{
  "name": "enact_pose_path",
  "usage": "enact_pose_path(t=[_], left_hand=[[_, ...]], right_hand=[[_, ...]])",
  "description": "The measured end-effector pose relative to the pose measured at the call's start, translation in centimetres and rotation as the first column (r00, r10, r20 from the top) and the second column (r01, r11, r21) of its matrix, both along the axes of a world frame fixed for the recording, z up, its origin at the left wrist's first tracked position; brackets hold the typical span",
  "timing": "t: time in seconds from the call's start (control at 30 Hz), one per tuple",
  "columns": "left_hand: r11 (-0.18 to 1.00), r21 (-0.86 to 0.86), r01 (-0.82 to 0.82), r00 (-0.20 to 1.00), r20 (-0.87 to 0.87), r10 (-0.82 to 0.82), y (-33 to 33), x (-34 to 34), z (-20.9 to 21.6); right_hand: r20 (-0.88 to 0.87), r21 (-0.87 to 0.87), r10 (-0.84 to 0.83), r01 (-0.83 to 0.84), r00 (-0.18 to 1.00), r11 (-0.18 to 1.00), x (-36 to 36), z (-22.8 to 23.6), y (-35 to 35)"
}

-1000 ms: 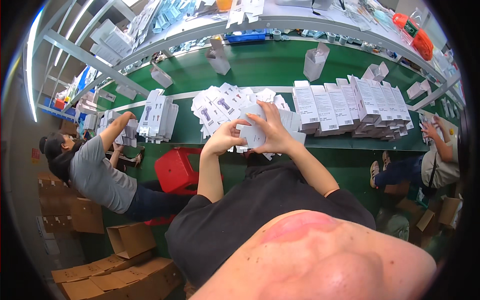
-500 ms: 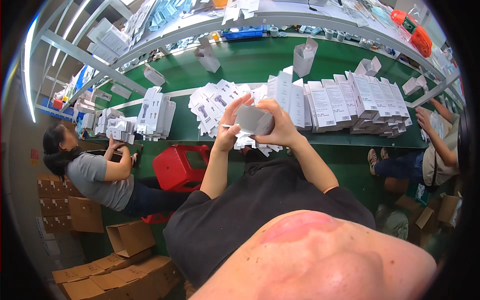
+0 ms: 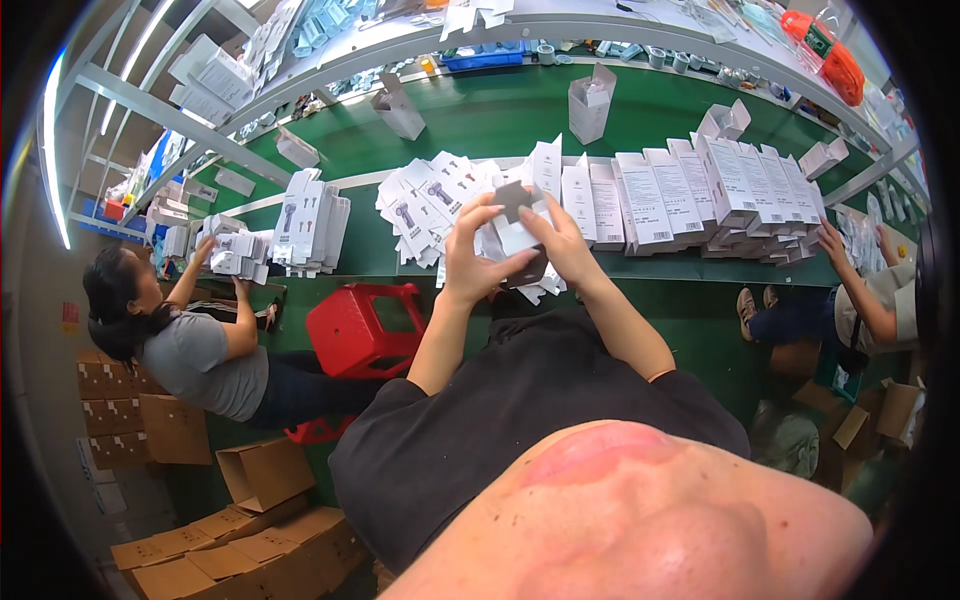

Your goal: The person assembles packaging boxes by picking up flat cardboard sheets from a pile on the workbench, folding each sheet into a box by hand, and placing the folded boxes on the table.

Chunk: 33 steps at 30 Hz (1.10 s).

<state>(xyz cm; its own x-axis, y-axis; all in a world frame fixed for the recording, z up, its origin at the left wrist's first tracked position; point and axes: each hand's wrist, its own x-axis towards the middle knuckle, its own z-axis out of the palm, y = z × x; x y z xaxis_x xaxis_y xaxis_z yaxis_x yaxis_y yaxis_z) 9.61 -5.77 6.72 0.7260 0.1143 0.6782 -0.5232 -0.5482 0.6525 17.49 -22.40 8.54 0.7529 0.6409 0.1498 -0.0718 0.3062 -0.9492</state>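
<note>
A small white folding carton (image 3: 512,232) with a grey flap at its top is held up in front of my chest, over the near edge of the bench. My left hand (image 3: 470,248) wraps the carton's left side, fingers at its upper edge and thumb lower down. On the other side, my right hand (image 3: 566,250) grips it, with fingers bent at the flap. Just beyond my hands lies a spread pile of flat printed cartons (image 3: 425,205). Upright white cartons (image 3: 605,205) stand in a row to the right of my hands. The carton's underside is partly hidden by my fingers.
Single open cartons (image 3: 592,105) stand along the green conveyor belt (image 3: 480,120). A stack of cartons (image 3: 310,222) sits left. A person in grey (image 3: 205,350) works at left, another person (image 3: 880,310) at right. A red stool (image 3: 365,325) and brown boxes (image 3: 265,470) stand on the floor.
The carton has been turned between my hands, and my right fingers have shifted onto its top flap. At left, the person's hands have moved apart around cartons; the right person's hand has reached toward the row.
</note>
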Motion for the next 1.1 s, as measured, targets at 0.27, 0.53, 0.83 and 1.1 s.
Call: enact_pose_path(t=[0.27, 0.53, 0.83, 1.1], left_hand=[[0.708, -0.688, 0.159, 0.915, -0.167, -0.368, -0.3, 0.4, -0.8], [0.927, -0.342, 0.155, 0.978, -0.081, -0.193, -0.8, 0.0, -1.5], [0.969, -0.229, 0.091, 0.944, -0.291, -0.157, -1.6, 0.4, -0.3], [0.984, -0.048, 0.170, 0.885, -0.432, -0.174, -1.5, 0.2, -3.5]], right_hand=[[0.657, -0.010, -0.215, 0.294, 0.723, 0.956, -1.6, 1.0, 1.3], [0.241, -0.004, -0.176, 0.182, 0.955, 0.983, -1.0, -0.7, 1.4], [0.390, -0.102, -0.307, 0.372, 0.868, 0.923, -0.2, -1.2, 1.5], [0.100, -0.180, -0.236, 0.251, 0.967, 0.951, -2.4, 2.3, -3.8]])
